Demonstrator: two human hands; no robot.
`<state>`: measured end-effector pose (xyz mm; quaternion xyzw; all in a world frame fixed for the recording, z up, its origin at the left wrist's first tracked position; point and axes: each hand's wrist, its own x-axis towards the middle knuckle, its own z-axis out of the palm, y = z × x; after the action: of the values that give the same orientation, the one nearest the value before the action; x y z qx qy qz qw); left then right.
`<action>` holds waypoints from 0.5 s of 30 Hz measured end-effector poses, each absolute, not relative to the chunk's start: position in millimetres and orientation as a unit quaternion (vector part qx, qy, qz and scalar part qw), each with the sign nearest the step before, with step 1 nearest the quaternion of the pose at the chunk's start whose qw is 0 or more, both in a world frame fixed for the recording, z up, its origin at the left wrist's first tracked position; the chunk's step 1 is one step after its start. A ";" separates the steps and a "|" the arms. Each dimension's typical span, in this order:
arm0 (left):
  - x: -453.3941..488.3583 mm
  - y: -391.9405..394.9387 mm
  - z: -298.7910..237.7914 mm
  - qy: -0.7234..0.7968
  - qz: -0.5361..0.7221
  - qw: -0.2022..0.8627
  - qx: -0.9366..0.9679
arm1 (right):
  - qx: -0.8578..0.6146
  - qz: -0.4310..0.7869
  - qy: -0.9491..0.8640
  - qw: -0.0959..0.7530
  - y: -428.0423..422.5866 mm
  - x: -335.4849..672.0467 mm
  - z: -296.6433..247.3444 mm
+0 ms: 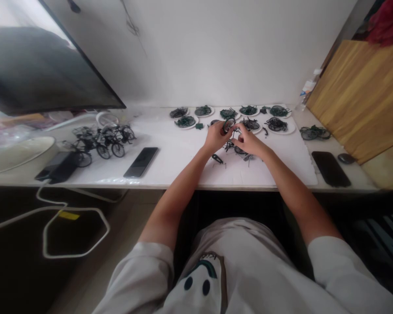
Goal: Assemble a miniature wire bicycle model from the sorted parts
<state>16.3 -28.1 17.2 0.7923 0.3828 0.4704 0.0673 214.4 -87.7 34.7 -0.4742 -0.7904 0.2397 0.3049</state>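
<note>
My left hand (215,137) is closed with its fingertips pinched on a small spoked bicycle wheel (229,125), held up above the white board. My right hand (249,140) meets it from the other side, thumb and forefinger pinched at the wheel's edge around a small shiny piece too fine to name. Beneath the hands lie dark miniature bicycle parts (239,150), partly hidden by the fingers. A green-black part (217,158) and thin metal bits (248,158) rest closer to the front edge.
Several white plates of green and black bicycle parts (277,125) line the back. Assembled miniature bicycles (101,141) stand at left, near a phone (141,162). At right are another phone (330,168), a round black object (346,158), a bottle (308,89) and a wooden panel (363,96).
</note>
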 end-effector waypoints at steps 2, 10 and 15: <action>15.9 -28.6 17.9 0.383 0.466 0.070 0.794 | -0.475 0.234 -0.792 0.302 -87.2 214.5 34.3; 14.8 -29.4 20.2 0.387 0.456 0.082 0.797 | -0.478 0.234 -0.795 0.291 -88.6 214.4 35.6; 14.6 -30.1 21.5 0.395 0.451 0.085 0.796 | -0.479 0.230 -0.796 0.291 -89.5 214.1 35.8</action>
<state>14.6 -30.1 21.5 0.7958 0.3954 0.4507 0.0845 214.1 -89.5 35.8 -0.4790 -0.7955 0.2299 0.2912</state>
